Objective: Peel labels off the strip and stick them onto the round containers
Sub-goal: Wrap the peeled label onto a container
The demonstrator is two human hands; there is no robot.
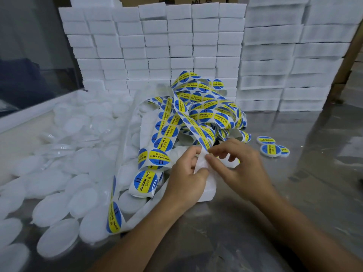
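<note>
Both hands (left hand [188, 173], right hand [238, 163]) pinch the label strip [198, 132].

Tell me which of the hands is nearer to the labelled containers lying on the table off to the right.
Right. The right hand sits just left of the labelled containers, with bare table between. The left hand is farther left, beyond the right hand, gripping the white backing strip.

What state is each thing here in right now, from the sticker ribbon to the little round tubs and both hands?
Label strip: unrolled, tangled in a heap, many labels still on it.
Left hand: pinching the strip's bare white backing.
Right hand: fingertips pinching at the strip's edge.
Unlabelled containers: piled loosely, plain white.
Labelled containers: stickers on, lying flat on the table.
White boxes: stacked in neat rows.
</note>
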